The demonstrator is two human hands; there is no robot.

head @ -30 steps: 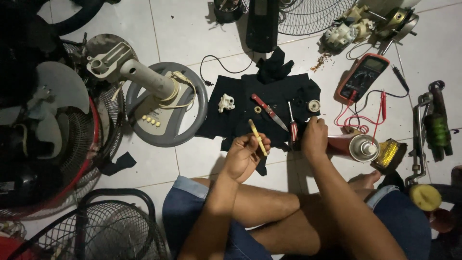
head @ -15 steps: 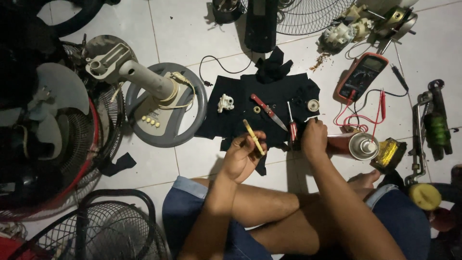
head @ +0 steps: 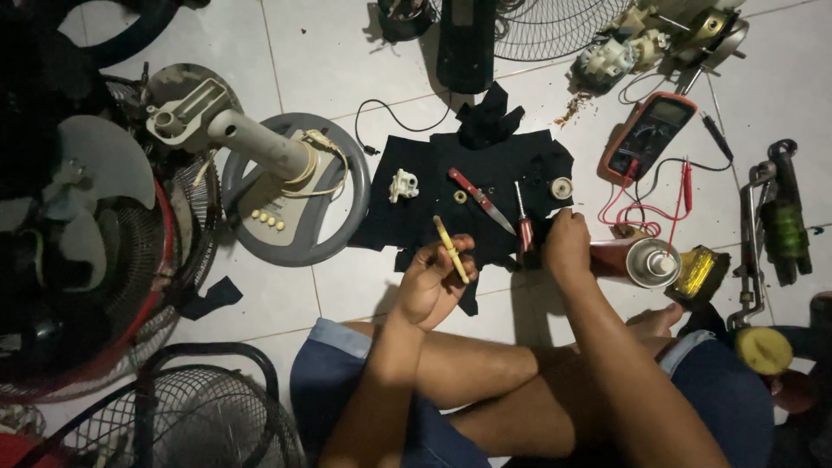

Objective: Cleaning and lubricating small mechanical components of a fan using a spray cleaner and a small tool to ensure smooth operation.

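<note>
My left hand (head: 432,282) is shut on a thin yellow stick-like tool (head: 451,249), held above the near edge of a black cloth (head: 485,169) spread on the white tiled floor. My right hand (head: 567,244) rests knuckles-up on the cloth's right near corner, beside a red-handled screwdriver (head: 523,227); whether it grips anything is hidden. On the cloth lie a red-handled knife (head: 479,199), a small white plastic part (head: 403,185), a small ring (head: 460,197) and a round gear-like part (head: 562,188).
A grey fan base with its pole (head: 290,186) stands left of the cloth. Fan grilles (head: 186,416) crowd the left side. A red-cased multimeter (head: 647,136) with leads, a spray can (head: 637,260), a yellow tin (head: 702,273) and pliers (head: 752,234) lie right. My crossed legs fill the foreground.
My left hand has tilted the yellow tool slightly. My right hand stays on the cloth's corner with barely any movement.
</note>
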